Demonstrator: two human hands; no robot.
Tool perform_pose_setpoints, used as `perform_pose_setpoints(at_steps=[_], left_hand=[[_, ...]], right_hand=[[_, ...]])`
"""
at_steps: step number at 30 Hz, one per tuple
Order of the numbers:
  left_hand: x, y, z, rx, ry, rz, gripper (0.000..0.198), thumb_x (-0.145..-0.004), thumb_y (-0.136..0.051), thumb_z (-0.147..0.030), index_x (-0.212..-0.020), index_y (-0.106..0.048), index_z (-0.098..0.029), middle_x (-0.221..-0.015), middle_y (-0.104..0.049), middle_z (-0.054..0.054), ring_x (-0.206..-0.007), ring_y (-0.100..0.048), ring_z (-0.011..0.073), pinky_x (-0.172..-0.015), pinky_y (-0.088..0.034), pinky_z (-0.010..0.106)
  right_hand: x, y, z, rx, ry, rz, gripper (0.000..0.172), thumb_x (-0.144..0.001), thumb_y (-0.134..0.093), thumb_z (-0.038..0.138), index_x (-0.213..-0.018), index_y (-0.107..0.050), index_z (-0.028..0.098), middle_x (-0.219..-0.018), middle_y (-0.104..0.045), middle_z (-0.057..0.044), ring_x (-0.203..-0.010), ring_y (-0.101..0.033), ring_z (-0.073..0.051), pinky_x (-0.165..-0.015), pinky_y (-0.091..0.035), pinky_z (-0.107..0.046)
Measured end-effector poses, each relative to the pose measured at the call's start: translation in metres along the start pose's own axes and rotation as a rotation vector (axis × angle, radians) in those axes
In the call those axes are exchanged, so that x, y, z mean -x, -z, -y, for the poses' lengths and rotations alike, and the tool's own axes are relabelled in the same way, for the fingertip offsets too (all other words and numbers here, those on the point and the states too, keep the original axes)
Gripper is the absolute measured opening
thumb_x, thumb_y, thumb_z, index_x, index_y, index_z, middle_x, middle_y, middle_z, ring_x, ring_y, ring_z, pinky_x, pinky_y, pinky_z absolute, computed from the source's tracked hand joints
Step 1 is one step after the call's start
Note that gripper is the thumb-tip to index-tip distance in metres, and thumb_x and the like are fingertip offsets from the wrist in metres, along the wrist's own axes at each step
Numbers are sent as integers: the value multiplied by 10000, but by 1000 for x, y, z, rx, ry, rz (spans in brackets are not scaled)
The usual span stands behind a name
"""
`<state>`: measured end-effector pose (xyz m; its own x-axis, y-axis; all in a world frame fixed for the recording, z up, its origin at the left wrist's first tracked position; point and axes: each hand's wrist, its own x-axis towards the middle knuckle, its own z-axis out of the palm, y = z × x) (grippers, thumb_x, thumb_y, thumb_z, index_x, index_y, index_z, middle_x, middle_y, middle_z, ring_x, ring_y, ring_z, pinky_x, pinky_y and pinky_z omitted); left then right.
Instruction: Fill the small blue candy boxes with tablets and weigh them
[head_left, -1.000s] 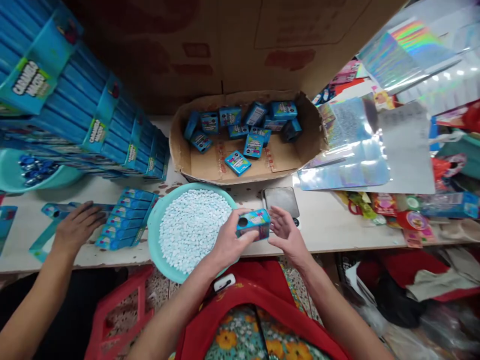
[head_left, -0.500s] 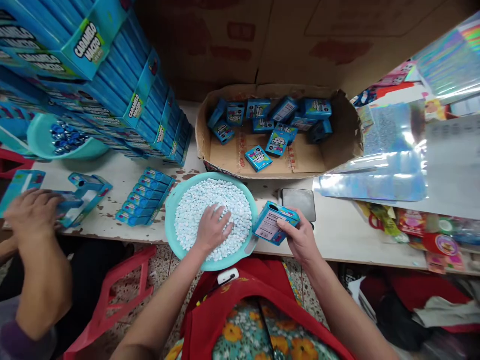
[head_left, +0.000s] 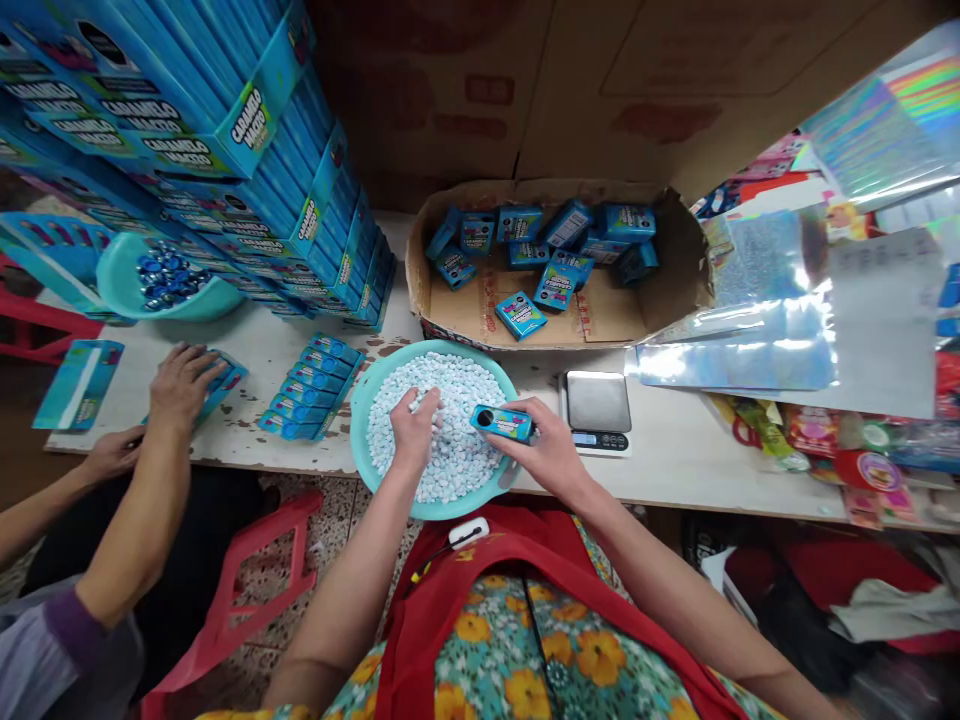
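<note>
A turquoise basin [head_left: 360, 445] full of small white candies [head_left: 457, 465] stands at the table's front edge before me. Over its left half is my left hand [head_left: 414, 432], lifted just above the heap, its fingers curled around some of the candies. My right hand [head_left: 546, 450] grips a small blue candy box [head_left: 502, 423] over the basin's right side. A dark round opening shows on the box's end, turned toward my left hand.
A cardboard tray [head_left: 525, 335] with several blue boxes lies behind the basin. A small scale [head_left: 598, 405] sits to the right, near shiny film sheets [head_left: 750, 360]. Stacked display boxes [head_left: 300, 220] rise at left. A co-worker's hand [head_left: 180, 385] works beside a filled display [head_left: 311, 388].
My left hand has risen from the heap and curled its fingers. My right hand has brought the box left over the basin and turned its end up. The co-worker's hand has moved right.
</note>
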<state>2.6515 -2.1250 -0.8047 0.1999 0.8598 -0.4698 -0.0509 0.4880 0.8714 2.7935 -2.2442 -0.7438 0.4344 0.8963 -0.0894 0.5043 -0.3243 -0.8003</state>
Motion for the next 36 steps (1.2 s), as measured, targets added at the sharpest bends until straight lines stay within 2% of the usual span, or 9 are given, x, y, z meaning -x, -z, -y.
perform_pose_setpoints(at_steps=[1,3,7,10,14,18,31,36], left_hand=[[9,-4,-11,129,47,26,360,-674,-699,-438,-823,-535,-154,-661,-553,-14,-430,-433,64,-388,-271,194],[22,-11,-30,314,63,80,316,-681,-690,-381,-842,-529,-162,-683,-556,-18,-456,-476,69,-407,-312,191],[29,-22,-45,437,-10,108,231,-716,-631,-366,-760,-512,-174,-680,-561,-19,-575,-578,113,-571,-474,252],[24,-25,-46,450,-24,59,289,-733,-615,-406,-652,-456,-177,-635,-526,-27,-567,-573,120,-585,-486,274],[17,-30,-50,441,-32,6,303,-715,-650,-376,-630,-433,-182,-555,-467,-52,-499,-535,111,-532,-453,262],[14,-36,-55,373,-46,-51,269,-703,-670,-384,-718,-508,-170,-665,-572,-26,-474,-512,90,-493,-429,245],[18,-40,-57,316,-146,-34,281,-764,-642,-403,-659,-512,-178,-568,-517,-37,-525,-547,116,-575,-468,270],[21,-42,-60,325,-115,-24,287,-774,-628,-408,-662,-509,-172,-510,-499,-43,-513,-559,121,-585,-469,264]], right_hand=[[0,-5,3,50,41,17,336,-746,-722,408,-1007,-607,229,-950,-639,-50,-904,-607,-233,-806,-477,-363],[1,-17,10,144,109,61,313,-762,-710,364,-1017,-594,223,-953,-643,-60,-906,-605,-243,-792,-479,-369],[-2,-34,17,232,204,112,310,-760,-715,317,-1033,-595,230,-979,-657,-74,-945,-600,-260,-821,-476,-389],[-5,-36,17,217,211,79,321,-751,-730,327,-1031,-604,235,-986,-665,-69,-952,-601,-260,-841,-467,-395],[-10,-32,18,148,181,37,314,-756,-729,340,-1024,-609,229,-996,-670,-63,-965,-606,-252,-845,-467,-387],[-13,-29,21,90,130,13,300,-745,-732,337,-1002,-616,231,-975,-677,-53,-947,-618,-247,-820,-478,-378],[-20,-25,23,44,122,6,293,-712,-742,308,-965,-616,231,-932,-672,-36,-912,-626,-238,-786,-470,-362],[-20,-26,23,33,116,0,287,-706,-742,289,-961,-619,238,-929,-676,-33,-918,-628,-242,-805,-471,-377]])
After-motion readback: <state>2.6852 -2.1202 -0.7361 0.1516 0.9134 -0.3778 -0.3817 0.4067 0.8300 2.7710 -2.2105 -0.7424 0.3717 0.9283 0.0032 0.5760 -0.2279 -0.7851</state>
